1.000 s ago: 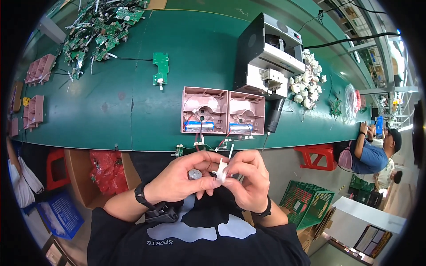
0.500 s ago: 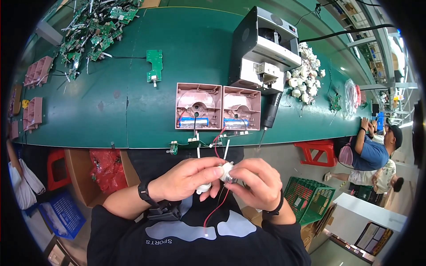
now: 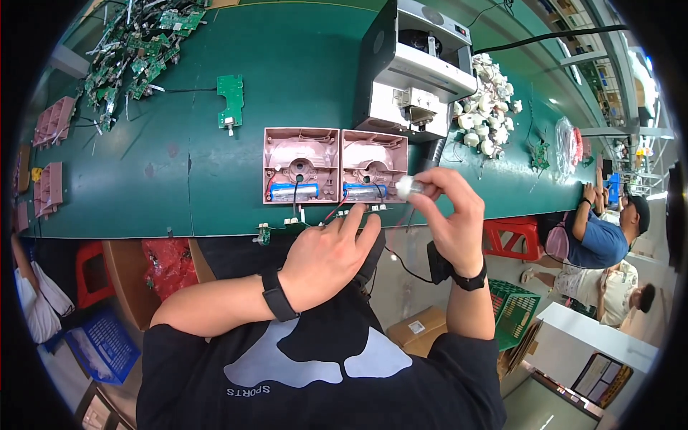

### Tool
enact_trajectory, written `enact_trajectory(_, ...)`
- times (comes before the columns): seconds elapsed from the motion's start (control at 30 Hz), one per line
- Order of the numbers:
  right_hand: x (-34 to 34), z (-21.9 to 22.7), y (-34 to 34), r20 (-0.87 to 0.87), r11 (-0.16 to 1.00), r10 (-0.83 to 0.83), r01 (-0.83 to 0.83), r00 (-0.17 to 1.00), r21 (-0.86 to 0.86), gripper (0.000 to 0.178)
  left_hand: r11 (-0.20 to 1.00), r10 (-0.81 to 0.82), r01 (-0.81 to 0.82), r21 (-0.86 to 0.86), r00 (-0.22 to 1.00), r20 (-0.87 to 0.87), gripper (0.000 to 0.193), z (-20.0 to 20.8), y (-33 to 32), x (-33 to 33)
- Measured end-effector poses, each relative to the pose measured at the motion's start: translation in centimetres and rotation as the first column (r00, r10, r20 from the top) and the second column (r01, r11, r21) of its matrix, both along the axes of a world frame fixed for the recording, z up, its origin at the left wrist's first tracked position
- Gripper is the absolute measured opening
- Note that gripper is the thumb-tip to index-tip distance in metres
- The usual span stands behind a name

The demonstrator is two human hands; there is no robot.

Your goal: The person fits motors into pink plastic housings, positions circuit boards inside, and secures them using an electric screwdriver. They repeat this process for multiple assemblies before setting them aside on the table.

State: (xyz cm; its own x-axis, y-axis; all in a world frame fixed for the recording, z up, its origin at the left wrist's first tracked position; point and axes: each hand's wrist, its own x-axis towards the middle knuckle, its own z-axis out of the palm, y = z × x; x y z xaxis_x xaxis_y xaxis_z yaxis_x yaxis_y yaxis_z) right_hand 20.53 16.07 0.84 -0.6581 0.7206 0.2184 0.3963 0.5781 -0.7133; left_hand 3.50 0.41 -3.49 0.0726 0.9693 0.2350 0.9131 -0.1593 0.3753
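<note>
Between my right hand's [image 3: 448, 208] thumb and fingers is a small motor with a white cap [image 3: 410, 188], its thin wire trailing below. It is just above the right edge of the right pink plastic housing [image 3: 398, 161]. My left hand [image 3: 333, 251] reaches to the table's front edge with fingers stretched and a little apart; its fingertips lie by the narrow circuit board [image 3: 376, 208] in front of that housing. What lies under the palm is hidden. Beside it stands the left pink housing [image 3: 272, 154]. Each housing holds a blue battery cell [image 3: 297, 191] with wires.
A black-and-white machine [image 3: 412, 79] stands behind the housings, a black-handled tool [image 3: 433, 154] beside it. White motor parts [image 3: 487, 111] are heaped to its right. One green circuit board [image 3: 230, 104] lies left; more boards [image 3: 143, 54] pile far left. Co-workers [image 3: 598, 229] sit at right.
My hands have parted from in front of my chest. The right has carried the motor forward and up to the right housing; the left has moved forward to the table edge.
</note>
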Motion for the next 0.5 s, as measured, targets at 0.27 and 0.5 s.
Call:
enact_trajectory(0.27, -2.3, -1.1, 1.1, 0.066, 0.992, 0.115, -0.112, 0.991, -0.054, 0.025, 0.999, 0.037, -0.037, -0.001, 0.997, -0.071, 0.034, -0.3, 0.7, 0.2)
enact_trajectory(0.5, -3.7, -1.7, 0.9, 0.188, 0.944, 0.226, -0.263, 0.956, 0.2, 0.025, 1.0, 0.028, -0.028, 0.006, 0.999, -0.025, 0.027, -0.4, 0.3, 0.0)
